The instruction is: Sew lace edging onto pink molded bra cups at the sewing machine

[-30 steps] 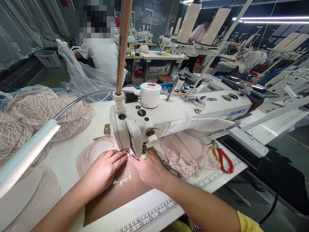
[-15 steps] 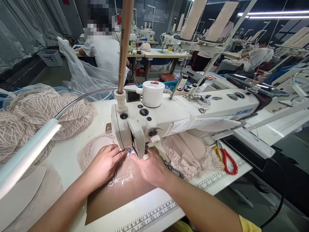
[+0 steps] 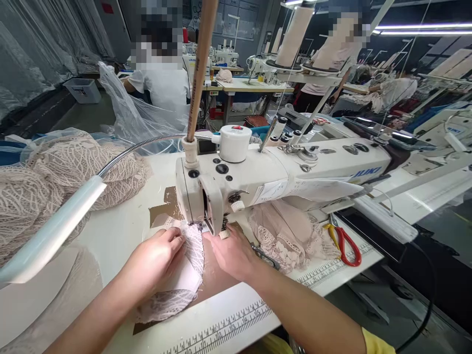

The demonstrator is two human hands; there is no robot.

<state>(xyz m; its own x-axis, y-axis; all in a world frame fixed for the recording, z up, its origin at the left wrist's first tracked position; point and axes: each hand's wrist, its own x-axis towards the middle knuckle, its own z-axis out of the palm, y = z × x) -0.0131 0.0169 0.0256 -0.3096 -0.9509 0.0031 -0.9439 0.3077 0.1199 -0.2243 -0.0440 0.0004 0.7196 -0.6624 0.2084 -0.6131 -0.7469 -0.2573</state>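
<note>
A pale lace piece (image 3: 195, 248) with a smooth lining lies over the brown sheet on the sewing machine bed, its upper edge close to the presser foot (image 3: 200, 226). My left hand (image 3: 162, 253) is closed on this piece, fingers curled over it left of the needle area. On the other side my right hand (image 3: 232, 253) rests on the bed with fingers stretched beneath the machine head; its thumb points at the lace edge. Part of its fingers is hidden by the sewing machine (image 3: 236, 182).
Red-handled scissors (image 3: 348, 246) and more lace pieces (image 3: 283, 236) lie to the right. A lace heap (image 3: 84, 167) and a lamp (image 3: 55, 226) are on the left. Lower left are pale cup-shaped pieces (image 3: 37, 300). A person (image 3: 160, 88) sits ahead at another table.
My left hand has drawn back left from the presser foot. The lace piece has come from behind the machine head to the front, covering part of the brown sheet. My right hand has barely moved.
</note>
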